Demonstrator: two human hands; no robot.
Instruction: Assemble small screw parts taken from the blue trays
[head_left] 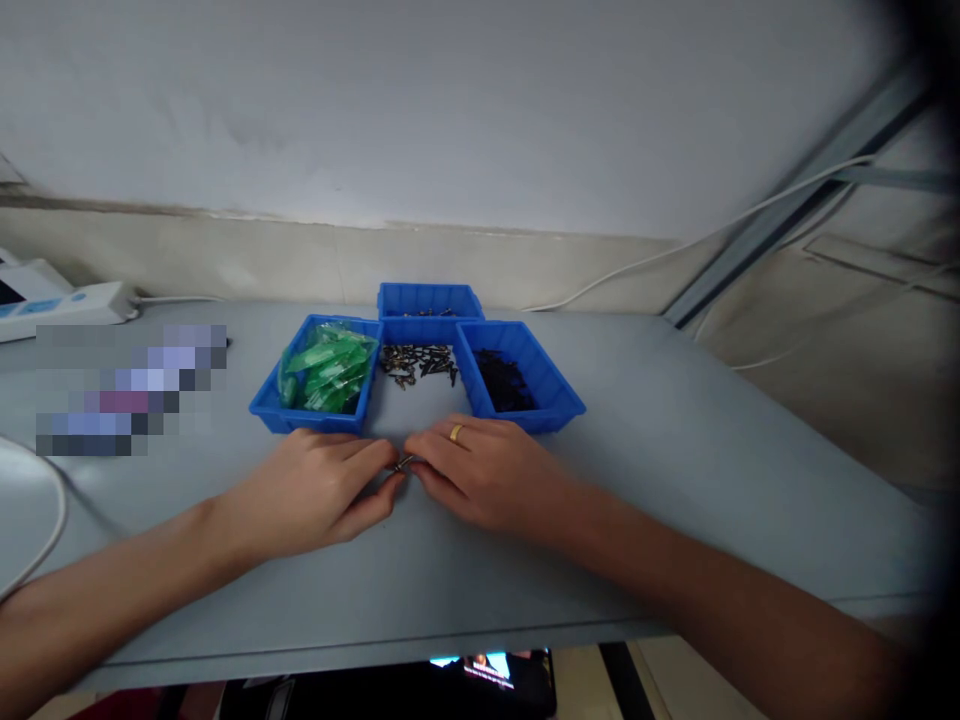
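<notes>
Between the fingertips of both hands is a small, slim metal piece (403,463), too small to name more exactly. My left hand (322,490) pinches its left end, thumb against forefinger. My right hand (487,470), with a gold ring on one finger, pinches the right end. The two hands nearly meet just above the table, in front of the blue bins. Beyond them, small dark and brass-coloured pieces (418,362) lie loose on the table. The left blue bin (307,422) holds green plastic packets (330,365); the right blue bin (555,405) holds black pieces (502,380).
A third blue bin (427,300) stands at the back with small pieces in it. On the left lie a blurred-out object (135,390), a white power strip (67,308) and a white cable (56,530). A lit phone screen (487,670) shows below the front table edge.
</notes>
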